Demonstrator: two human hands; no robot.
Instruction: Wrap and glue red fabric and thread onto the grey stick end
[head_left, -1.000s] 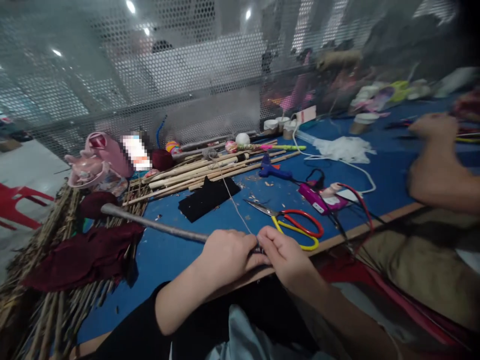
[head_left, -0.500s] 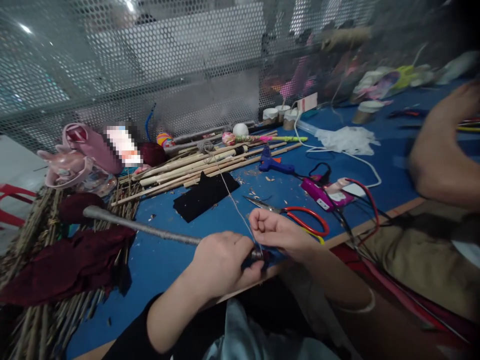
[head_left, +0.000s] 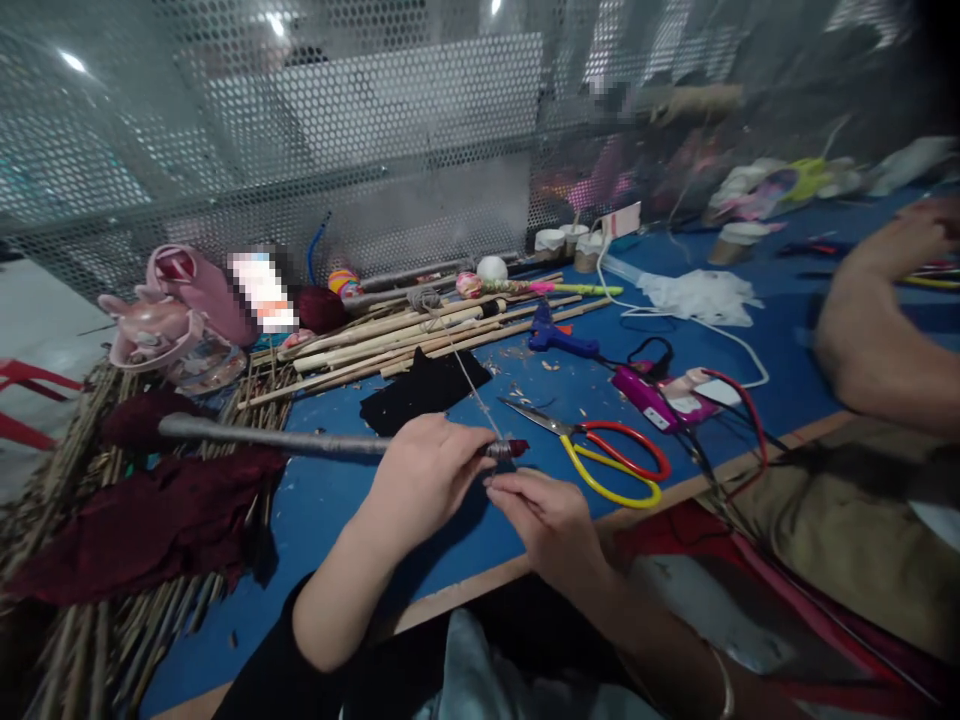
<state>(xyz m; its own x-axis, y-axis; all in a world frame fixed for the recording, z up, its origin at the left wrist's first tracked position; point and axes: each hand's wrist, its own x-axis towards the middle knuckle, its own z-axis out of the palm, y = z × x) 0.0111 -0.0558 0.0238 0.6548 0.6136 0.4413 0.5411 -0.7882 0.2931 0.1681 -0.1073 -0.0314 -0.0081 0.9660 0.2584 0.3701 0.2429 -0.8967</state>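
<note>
My left hand point(head_left: 427, 470) is closed around a long stick point(head_left: 270, 437) wrapped in grey thread; its dark red tip point(head_left: 516, 448) pokes out past my fingers. My right hand point(head_left: 544, 515) lies just below that tip with fingers curled, pinching near the thread. A thin grey thread point(head_left: 465, 380) runs taut from the stick's tip up to a thread ball point(head_left: 424, 299) lying on the bamboo sticks point(head_left: 420, 335).
Red and yellow scissors point(head_left: 607, 455), a blue glue gun point(head_left: 559, 340), a pink tool point(head_left: 652, 395) with cables and a black cloth piece point(head_left: 424, 385) lie on the blue table point(head_left: 330, 510). Maroon cloth point(head_left: 150, 520) covers a twig bundle at left. Another person's arm point(head_left: 877, 330) rests at right.
My left hand has raised the stick's tip and moved it away from the table edge. My right hand dropped from above the tip to below it, going round with the thread.
</note>
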